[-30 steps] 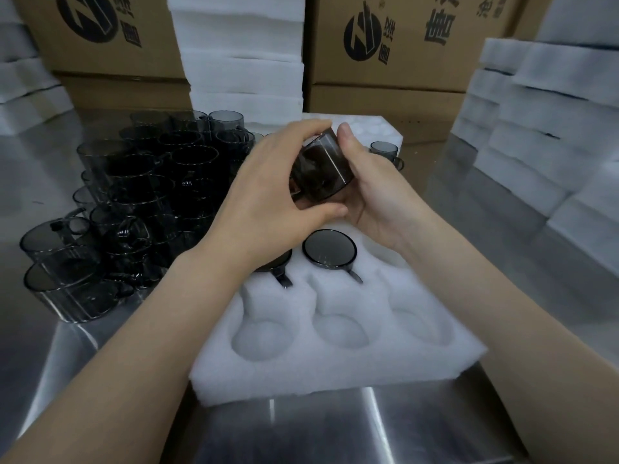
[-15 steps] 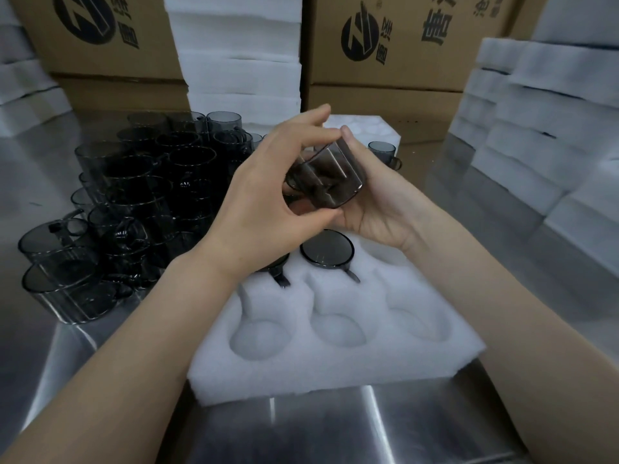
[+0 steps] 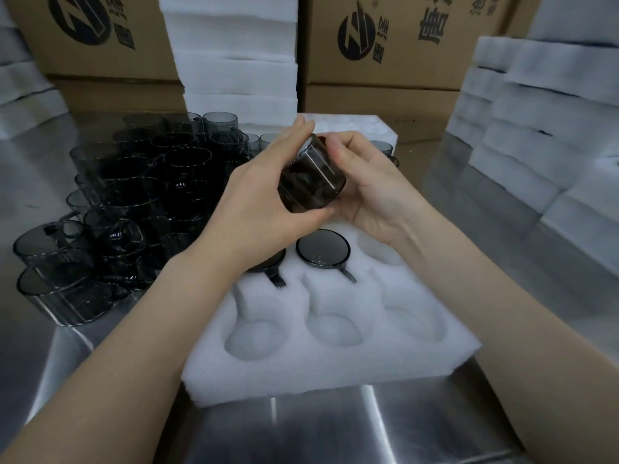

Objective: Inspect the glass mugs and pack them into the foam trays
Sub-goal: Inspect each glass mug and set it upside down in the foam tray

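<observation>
Both my hands hold one smoky grey glass mug in the air above the white foam tray. My left hand grips it from the left, fingers over its far end and thumb under it. From the right, my right hand cups the mug with curled fingers on its far end. The tray's far row holds a mug in its middle pocket and another partly hidden under my left wrist. Its three near pockets hold nothing.
A dense pile of grey glass mugs covers the steel table at the left. Another foam tray with a mug lies behind my hands. Stacks of foam trays rise at the right and back, among cardboard boxes.
The mug has been turned between my hands, its far end tipping up and towards the left. My right fingers have curled over that end.
</observation>
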`<state>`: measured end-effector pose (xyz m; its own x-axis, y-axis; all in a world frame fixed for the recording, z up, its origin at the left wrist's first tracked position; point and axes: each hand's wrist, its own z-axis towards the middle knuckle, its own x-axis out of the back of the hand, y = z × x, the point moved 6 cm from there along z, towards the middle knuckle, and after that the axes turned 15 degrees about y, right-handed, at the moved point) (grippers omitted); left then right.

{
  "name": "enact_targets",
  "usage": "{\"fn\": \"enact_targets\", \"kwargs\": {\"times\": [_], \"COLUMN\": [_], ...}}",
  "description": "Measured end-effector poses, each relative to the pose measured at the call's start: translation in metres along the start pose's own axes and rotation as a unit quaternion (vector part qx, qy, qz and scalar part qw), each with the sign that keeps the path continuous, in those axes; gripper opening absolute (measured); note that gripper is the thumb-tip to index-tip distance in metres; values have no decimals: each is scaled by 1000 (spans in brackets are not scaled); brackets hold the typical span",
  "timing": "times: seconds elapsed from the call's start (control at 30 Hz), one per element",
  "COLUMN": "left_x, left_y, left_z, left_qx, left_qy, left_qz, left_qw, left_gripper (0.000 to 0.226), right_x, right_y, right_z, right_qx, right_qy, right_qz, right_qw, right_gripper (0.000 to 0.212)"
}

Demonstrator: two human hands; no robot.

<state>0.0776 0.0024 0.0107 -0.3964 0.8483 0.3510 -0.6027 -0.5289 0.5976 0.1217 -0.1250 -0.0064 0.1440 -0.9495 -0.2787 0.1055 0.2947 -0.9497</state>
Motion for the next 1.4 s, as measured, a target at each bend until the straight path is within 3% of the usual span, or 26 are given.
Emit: {"fn": "enact_targets", "kwargs": {"times": [0.2,0.43,0.57,0.73,0.87,1.07,1.23,1.4], "left_x": [-3,0,6,2,-3,-1,3,4], "left_y": [2,-1,-4,-12,-16,-14,-9,-12], "left_z": [-3,1,5,6,4,6,5,6], "left_qx": [-32,-78,-49,52,71,59,30,59], "left_qy": [-22,24,64,27,-8,7,30,32], "left_qz": [4,87,63,5,-12,-9,-64,-148], "left_qw": [999,993,995,998,997,998,997,987], "left_gripper": [90,84,73,78,84,103,70,68], "right_x": [6,8,6,-1,-6,-6,-6,-8], "right_y": [-6,-10,-5,0,4,3,-1,-2], "right_z": [0,0,4,2,-1,-2,-4,-4], "right_qx": [25,97,30,-7,-16,0,6,-1], "right_qy": [52,104,77,-9,-37,-17,-15,-38], "right_qz": [-18,-47,15,36,31,-36,-14,22], "right_qw": [998,989,996,999,999,999,1000,999], "right_gripper": [7,12,39,5,26,39,42,34]}}
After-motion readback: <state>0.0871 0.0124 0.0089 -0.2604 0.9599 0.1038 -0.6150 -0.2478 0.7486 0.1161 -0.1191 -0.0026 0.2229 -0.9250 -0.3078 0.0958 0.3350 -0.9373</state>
